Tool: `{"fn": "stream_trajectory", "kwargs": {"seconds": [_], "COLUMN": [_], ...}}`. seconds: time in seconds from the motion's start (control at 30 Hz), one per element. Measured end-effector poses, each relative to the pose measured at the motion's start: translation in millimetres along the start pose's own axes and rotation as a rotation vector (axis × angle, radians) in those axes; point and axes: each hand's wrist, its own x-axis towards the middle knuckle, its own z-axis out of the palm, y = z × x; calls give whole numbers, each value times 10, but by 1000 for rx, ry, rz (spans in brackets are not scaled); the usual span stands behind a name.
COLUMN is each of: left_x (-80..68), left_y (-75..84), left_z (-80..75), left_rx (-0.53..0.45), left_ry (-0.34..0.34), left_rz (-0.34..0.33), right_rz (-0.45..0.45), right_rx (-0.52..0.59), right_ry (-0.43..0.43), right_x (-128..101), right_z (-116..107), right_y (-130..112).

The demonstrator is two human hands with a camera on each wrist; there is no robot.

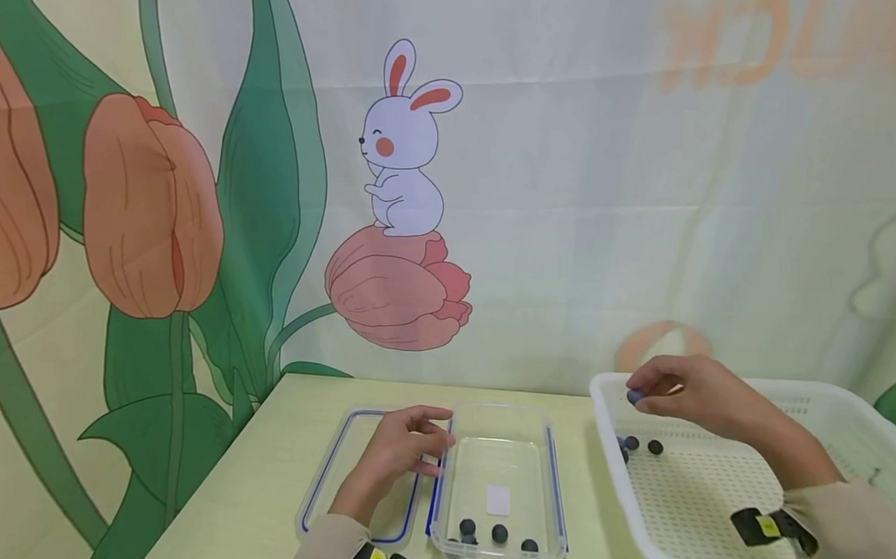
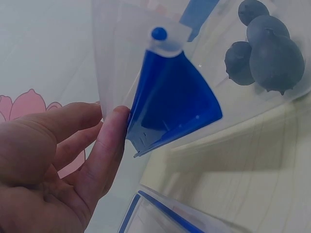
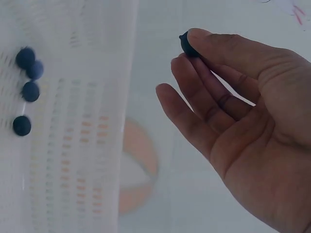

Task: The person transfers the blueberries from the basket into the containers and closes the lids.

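Over the table [image 1: 274, 472], right hand [image 1: 694, 394] pinches a blueberry [image 1: 635, 396].

Basket wall [image 1: 611, 453] between basket and container [image 1: 499, 482]

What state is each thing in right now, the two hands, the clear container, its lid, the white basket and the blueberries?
Right hand: raised over the basket, pinching one blueberry at its fingertips.
Left hand: fingers against the container's left wall.
Clear container: open, upright on the table, a few blueberries at its near end.
Lid: off, lying flat left of the container.
White basket: upright, a few loose blueberries inside.
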Motion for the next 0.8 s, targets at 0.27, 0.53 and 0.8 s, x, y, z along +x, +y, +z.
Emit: {"fn": "stream_trajectory", "kwargs": {"seconds": [0.27,0.53,0.8], "left_x": [5,16,20], "left_y": [-13,-14,-24], "left_z": [3,2,-1], "left_rx": [2,4,4], "left_ry": [0,2,3], "left_rz": [2,7,8], "right_rz": [-90,-158,-180], "right_rx": [36,91,162], "right_ry": [56,87,79], "right_x": [-44,-141,-233], "right_z": [55,110,321], "right_y": [-324,-652,-912]}}
